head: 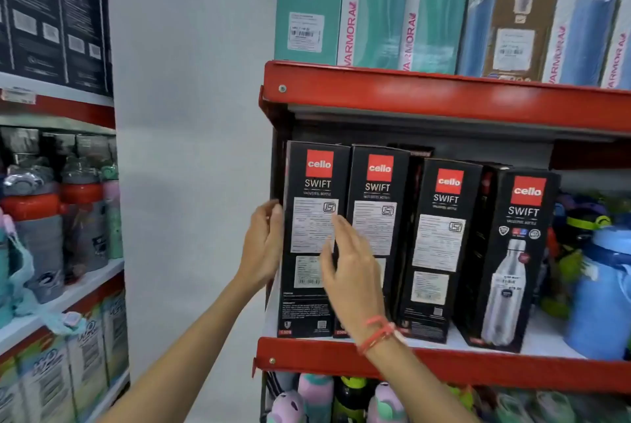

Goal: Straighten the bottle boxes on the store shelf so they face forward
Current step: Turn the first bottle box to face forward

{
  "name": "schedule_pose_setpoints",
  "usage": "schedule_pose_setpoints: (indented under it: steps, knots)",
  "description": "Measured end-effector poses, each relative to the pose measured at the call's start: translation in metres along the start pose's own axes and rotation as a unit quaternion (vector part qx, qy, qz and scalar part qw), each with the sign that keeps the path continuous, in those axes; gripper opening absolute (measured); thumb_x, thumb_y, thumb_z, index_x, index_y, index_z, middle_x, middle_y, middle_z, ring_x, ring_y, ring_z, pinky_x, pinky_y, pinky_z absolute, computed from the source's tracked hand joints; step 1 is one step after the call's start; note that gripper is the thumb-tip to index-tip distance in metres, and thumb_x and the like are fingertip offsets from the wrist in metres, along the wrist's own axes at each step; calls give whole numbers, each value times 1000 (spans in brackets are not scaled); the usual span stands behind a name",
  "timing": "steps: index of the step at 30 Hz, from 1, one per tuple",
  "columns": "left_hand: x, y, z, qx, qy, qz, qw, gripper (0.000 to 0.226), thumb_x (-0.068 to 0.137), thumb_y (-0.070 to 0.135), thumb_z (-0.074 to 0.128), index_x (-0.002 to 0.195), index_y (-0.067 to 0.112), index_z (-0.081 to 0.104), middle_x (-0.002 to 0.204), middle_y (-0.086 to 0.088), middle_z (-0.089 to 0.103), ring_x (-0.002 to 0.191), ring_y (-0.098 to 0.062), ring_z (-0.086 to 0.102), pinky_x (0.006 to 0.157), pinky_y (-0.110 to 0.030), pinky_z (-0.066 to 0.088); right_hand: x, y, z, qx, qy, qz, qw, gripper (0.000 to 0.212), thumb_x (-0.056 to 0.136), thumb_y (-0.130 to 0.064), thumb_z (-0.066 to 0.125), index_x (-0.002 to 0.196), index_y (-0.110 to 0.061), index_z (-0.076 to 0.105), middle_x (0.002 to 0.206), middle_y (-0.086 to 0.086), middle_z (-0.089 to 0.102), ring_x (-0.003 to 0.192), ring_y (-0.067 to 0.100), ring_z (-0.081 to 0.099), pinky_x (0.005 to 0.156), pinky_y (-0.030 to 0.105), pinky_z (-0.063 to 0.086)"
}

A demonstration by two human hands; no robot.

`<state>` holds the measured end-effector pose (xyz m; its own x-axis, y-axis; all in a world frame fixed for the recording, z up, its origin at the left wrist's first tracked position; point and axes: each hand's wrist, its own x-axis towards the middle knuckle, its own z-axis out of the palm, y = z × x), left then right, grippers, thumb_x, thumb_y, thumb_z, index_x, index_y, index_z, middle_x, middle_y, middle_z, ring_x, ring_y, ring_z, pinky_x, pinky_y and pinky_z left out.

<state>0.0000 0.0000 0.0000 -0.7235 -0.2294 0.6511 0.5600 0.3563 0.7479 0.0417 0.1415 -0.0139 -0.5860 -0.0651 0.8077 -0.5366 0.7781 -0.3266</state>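
Note:
Several black bottle boxes stand in a row on the red-edged middle shelf. The leftmost box shows its label side, and my left hand is wrapped around its left edge. My right hand hovers with fingers spread in front of the seam between that box and the second box. The third box also shows a label side and is turned slightly. The fourth box shows a steel bottle picture and stands angled to the left.
A blue jug and colourful bottles sit right of the boxes. Teal and blue boxes fill the shelf above. Pastel bottles are below. Another shelving unit with bottles stands at the left, past a white wall.

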Motion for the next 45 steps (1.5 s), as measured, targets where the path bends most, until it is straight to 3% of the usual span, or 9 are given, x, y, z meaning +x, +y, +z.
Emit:
schedule_pose_setpoints:
  steps: [4, 8, 13, 16, 20, 30, 34, 42, 45]
  knots:
    - [-2, -4, 2, -54, -95, -66, 992, 37, 93, 55, 27, 113, 32, 47, 117, 9, 55, 108, 0, 56, 87, -14, 42, -12, -16, 23, -17, -35, 70, 997, 65, 100, -29, 36, 153, -12, 1, 162, 2, 2, 146, 16, 7, 109, 16, 0]
    - [6, -4, -8, -119, -165, -72, 976, 26, 100, 40, 28, 102, 40, 54, 88, 34, 66, 90, 17, 61, 70, -2, 46, -12, -27, 35, 27, -24, 98, 994, 78, 95, -31, 49, 152, -12, -1, 162, 3, -8, 146, 17, -4, 117, 23, 1]
    - [16, -17, -28, -136, -165, -87, 973, 40, 81, 56, 60, 115, 36, 57, 108, 9, 70, 104, -11, 67, 83, -27, 56, -8, -28, 40, 92, -36, 111, 989, 105, 82, -35, 70, 149, -25, -10, 161, 0, -10, 146, 14, -9, 111, 24, 0]
    - [16, -16, -42, -150, -177, -87, 969, 52, 83, 38, 66, 130, 29, 46, 111, -7, 70, 99, -24, 69, 79, -34, 56, -7, -31, 43, 119, -53, 90, 987, 105, 85, -24, 69, 140, -30, -21, 158, -1, -17, 146, 11, -14, 116, 24, -2]
    - [17, -13, -60, -146, -161, -45, 975, 57, 86, 14, 66, 136, 29, 42, 108, -3, 74, 94, -21, 72, 74, -28, 59, 0, -33, 37, 141, -58, 75, 985, 98, 88, -11, 64, 141, -30, -16, 160, -5, -11, 140, -2, -5, 109, 10, 1]
    - [-10, -4, -48, -74, -69, 26, 995, 82, 84, 7, 68, 144, 44, 26, 125, 6, 63, 115, -16, 63, 87, -39, 58, 29, -12, 12, 186, -102, 64, 975, 112, 76, 5, 73, 150, -41, 3, 148, -8, 44, 132, 7, 45, 110, 33, 40]
    - [-13, -7, -29, -39, -70, 17, 997, 83, 86, 7, 66, 145, 47, 23, 120, 20, 60, 109, 6, 60, 92, -47, 55, 27, 0, 18, 132, -92, 88, 983, 113, 75, 3, 75, 151, -38, 1, 139, -3, 55, 118, 15, 59, 95, 38, 52]
    - [-17, -4, -19, -42, -66, -9, 997, 82, 87, 5, 64, 148, 40, 22, 128, 4, 62, 111, -5, 61, 91, -48, 55, 27, 0, 12, 78, -77, 87, 990, 102, 81, 1, 70, 153, -23, 1, 145, 3, 49, 115, 17, 59, 95, 20, 42]
    - [-16, -4, -22, -25, -66, -10, 997, 82, 88, 6, 62, 148, 41, 19, 125, 11, 61, 102, 7, 60, 93, -46, 55, 25, -5, 11, 56, -90, 66, 992, 98, 83, -8, 71, 153, -21, 3, 145, 2, 49, 116, 17, 59, 97, 22, 43]
